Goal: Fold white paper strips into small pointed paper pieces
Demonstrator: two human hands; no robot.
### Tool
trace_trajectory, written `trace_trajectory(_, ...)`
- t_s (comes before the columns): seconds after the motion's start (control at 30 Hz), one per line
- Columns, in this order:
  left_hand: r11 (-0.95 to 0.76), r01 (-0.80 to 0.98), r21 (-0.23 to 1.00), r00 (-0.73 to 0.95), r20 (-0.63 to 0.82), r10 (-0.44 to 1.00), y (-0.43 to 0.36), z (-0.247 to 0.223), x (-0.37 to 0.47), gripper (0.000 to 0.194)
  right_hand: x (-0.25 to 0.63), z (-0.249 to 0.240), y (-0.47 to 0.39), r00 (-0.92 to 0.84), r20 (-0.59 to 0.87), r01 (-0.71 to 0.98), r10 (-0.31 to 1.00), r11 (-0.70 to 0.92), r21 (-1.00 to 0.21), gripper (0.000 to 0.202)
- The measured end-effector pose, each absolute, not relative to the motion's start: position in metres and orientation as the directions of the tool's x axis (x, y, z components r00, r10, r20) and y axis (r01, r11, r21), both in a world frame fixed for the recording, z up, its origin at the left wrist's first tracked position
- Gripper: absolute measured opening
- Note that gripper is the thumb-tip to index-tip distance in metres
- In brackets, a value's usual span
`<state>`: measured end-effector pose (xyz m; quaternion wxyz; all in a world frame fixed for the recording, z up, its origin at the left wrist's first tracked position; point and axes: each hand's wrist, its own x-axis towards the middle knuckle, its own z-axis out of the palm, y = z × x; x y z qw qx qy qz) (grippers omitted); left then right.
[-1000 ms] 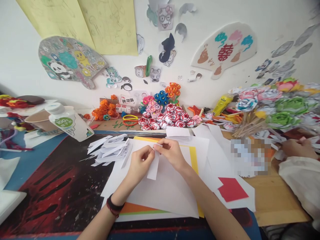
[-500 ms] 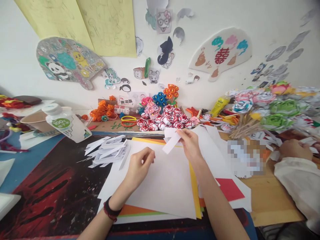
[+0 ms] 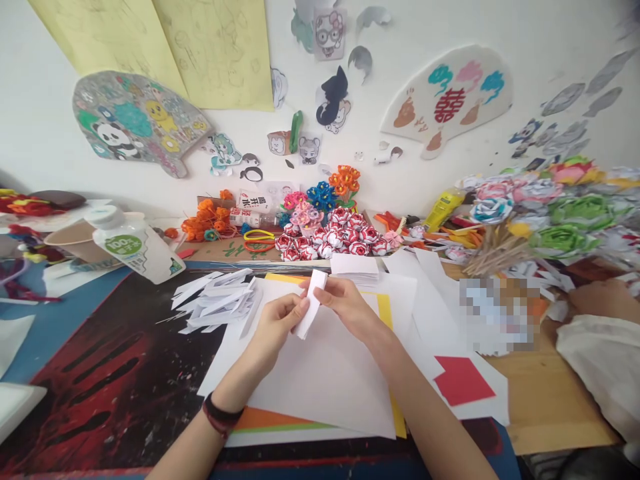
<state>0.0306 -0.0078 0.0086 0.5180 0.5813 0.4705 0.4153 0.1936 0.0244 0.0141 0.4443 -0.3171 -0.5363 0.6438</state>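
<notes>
A narrow white paper strip (image 3: 312, 305) is held upright at a slant between both hands, above a large white sheet (image 3: 320, 387). My left hand (image 3: 280, 320) grips its left edge with thumb and fingers. On the other side, my right hand (image 3: 347, 303) pinches the strip near its upper part. Behind the right hand lies a small stack of white paper strips (image 3: 355, 266). Left of the sheet is a loose pile of folded white strips (image 3: 217, 301).
Red and white paper flowers (image 3: 345, 233) stand by the wall. A white bottle (image 3: 135, 243) leans at the left. A red paper piece (image 3: 463, 380) lies right of my forearm. Another person's sleeve (image 3: 600, 360) is at the far right, near green flowers (image 3: 563, 239).
My right hand has brought a strip leftward and down from the stack. My left hand has moved up to it, and both hands now hold it.
</notes>
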Motion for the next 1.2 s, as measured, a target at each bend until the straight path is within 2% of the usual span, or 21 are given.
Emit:
trace_trajectory(0.07, -0.080, 0.218, 0.973, 0.212, 0.032, 0.977, -0.008, 0.009, 0.030, 0.038, 0.193, 0.012, 0.024, -0.373, 0.081, -0.202, 0.924, 0.005, -0.979, 0.035)
trace_trajectory(0.17, -0.229, 0.460, 0.858, 0.165, 0.171, 0.971, -0.009, 0.008, 0.029, 0.026, 0.193, 0.007, 0.025, -0.282, 0.101, -0.153, 0.954, 0.059, -0.986, 0.033)
trace_trajectory(0.23, -0.268, 0.536, 0.800, 0.163, 0.214, 0.963, -0.009, 0.007, 0.029, 0.026, 0.193, 0.005, 0.026, -0.254, 0.115, -0.133, 0.960, 0.083, -0.988, 0.033)
trace_trajectory(0.47, -0.186, 0.362, 0.913, 0.289, 0.080, 0.954, -0.005, 0.011, 0.025, 0.031, 0.199, 0.012, 0.027, -0.324, 0.120, -0.119, 0.939, 0.085, -0.989, 0.037)
trace_trajectory(0.57, -0.184, 0.386, 0.904, 0.268, 0.081, 0.960, -0.004, 0.010, 0.025, 0.038, 0.199, 0.013, 0.027, -0.350, 0.127, -0.098, 0.928, 0.098, -0.990, 0.037)
trace_trajectory(0.63, -0.202, 0.488, 0.849, 0.178, 0.130, 0.975, -0.005, 0.006, 0.026, 0.039, 0.197, 0.011, 0.027, -0.356, 0.131, -0.069, 0.925, 0.114, -0.991, 0.037)
trace_trajectory(0.8, -0.209, 0.676, 0.707, -0.039, 0.317, 0.948, -0.009, 0.001, 0.027, 0.021, 0.189, 0.005, 0.024, -0.375, 0.080, 0.022, 0.924, 0.095, -0.995, 0.034)
trace_trajectory(0.97, -0.213, 0.681, 0.700, -0.128, 0.400, 0.907, -0.009, 0.006, 0.023, 0.014, 0.184, 0.004, 0.019, -0.402, 0.076, 0.137, 0.912, 0.142, -0.980, 0.028)
trace_trajectory(1.2, -0.268, 0.666, 0.696, -0.141, 0.471, 0.871, -0.012, 0.008, 0.023, 0.010, 0.168, -0.008, 0.017, -0.345, 0.116, 0.148, 0.931, 0.177, -0.973, 0.028)
